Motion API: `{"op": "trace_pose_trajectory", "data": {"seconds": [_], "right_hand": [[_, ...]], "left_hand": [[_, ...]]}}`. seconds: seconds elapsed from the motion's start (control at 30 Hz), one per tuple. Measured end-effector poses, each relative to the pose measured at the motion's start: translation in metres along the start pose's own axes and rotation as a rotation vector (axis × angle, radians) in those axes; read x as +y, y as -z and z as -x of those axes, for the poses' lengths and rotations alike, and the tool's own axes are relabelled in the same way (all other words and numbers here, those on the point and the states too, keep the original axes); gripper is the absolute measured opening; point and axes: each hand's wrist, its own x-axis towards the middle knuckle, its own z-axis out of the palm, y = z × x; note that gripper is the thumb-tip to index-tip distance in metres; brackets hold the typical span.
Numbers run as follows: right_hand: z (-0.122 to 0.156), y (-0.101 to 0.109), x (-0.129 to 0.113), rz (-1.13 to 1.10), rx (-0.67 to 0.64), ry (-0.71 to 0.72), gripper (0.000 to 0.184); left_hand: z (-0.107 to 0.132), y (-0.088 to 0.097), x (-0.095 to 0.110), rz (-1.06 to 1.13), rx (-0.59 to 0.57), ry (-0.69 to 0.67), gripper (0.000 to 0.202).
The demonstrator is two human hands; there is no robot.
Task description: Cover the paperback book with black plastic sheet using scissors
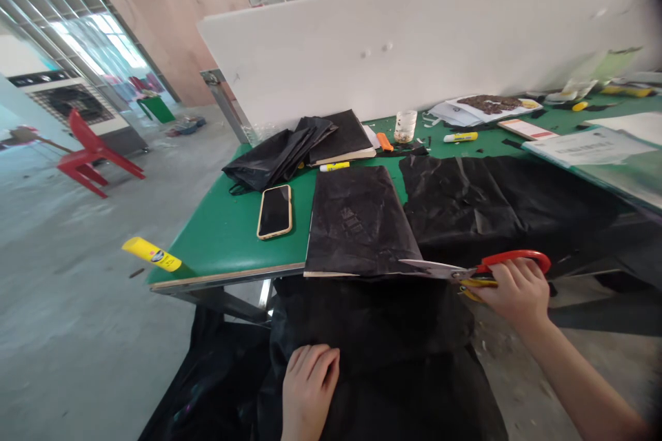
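The fingers of the right hand (pixel 514 293) are curled through the loops of the red-handled steel scissors (pixel 465 269), gripping them. The blades point left along the near edge of the green-topped table (pixel 222 227), their tip at the front edge of a flat black panel (pixel 359 220) lying on the table. The left hand (pixel 309 386) rests with its fingers curled on the black cloth (pixel 383 331) hanging below the table's near edge; whether they pinch a fold I cannot tell. A dark phone in a tan case (pixel 274 211) lies on the table left of the panel.
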Motion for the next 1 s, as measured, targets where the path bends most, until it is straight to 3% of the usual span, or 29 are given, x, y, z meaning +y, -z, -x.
{"op": "trace_pose_trajectory", "data": {"seconds": [0.67,1.0], "right_hand": [[0.002,-0.013,0.013,-0.042,0.103,0.008,0.029],[0.0,-0.006,0.019,-0.067,0.01,-0.018,0.018]], "left_hand": [[0.002,0.0,0.0,0.012,0.002,-0.007,0.015],[0.004,0.0,-0.002,0.011,-0.007,0.0,0.016]]}}
